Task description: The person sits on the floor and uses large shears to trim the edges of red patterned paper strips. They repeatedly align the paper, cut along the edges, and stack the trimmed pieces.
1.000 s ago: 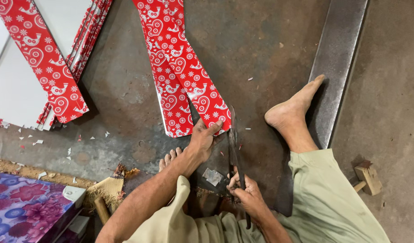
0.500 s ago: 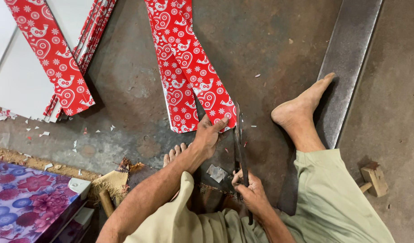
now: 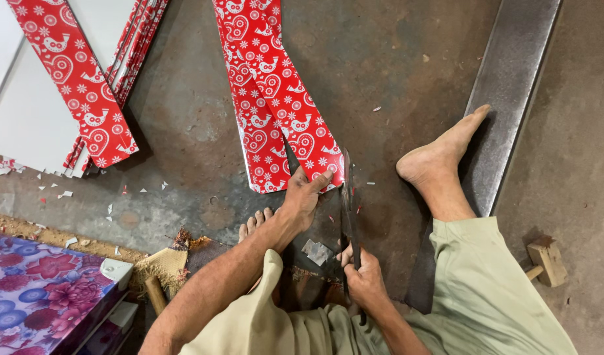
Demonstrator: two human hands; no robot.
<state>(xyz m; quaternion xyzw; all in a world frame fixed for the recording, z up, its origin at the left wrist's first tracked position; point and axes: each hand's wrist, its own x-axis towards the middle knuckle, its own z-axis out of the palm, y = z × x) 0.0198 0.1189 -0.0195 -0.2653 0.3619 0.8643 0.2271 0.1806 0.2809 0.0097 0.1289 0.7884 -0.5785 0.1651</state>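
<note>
My left hand [image 3: 303, 199] presses down on the near end of a long red sheet strip with a white pattern [image 3: 272, 92], which lies on the grey floor. My right hand [image 3: 363, 277] grips the handles of large dark metal shears [image 3: 347, 200]. The shear blades meet the strip's right near corner, just beside my left fingertips. My right bare foot [image 3: 443, 158] rests next to the shears, and the toes of my left foot [image 3: 254, 222] show under my left forearm.
A second red patterned strip [image 3: 75, 85] lies on a stack of white sheets [image 3: 26, 112] at the left. A long steel bar [image 3: 505, 98] runs along the right. A wooden mallet [image 3: 545, 261] lies at the right, a floral box [image 3: 36, 296] at bottom left, and small offcuts [image 3: 62, 194] lie scattered.
The view has shifted slightly, so everything sits a little lower in the frame. My left hand stays on the strip's end and my right hand stays on the shears at the strip's corner.
</note>
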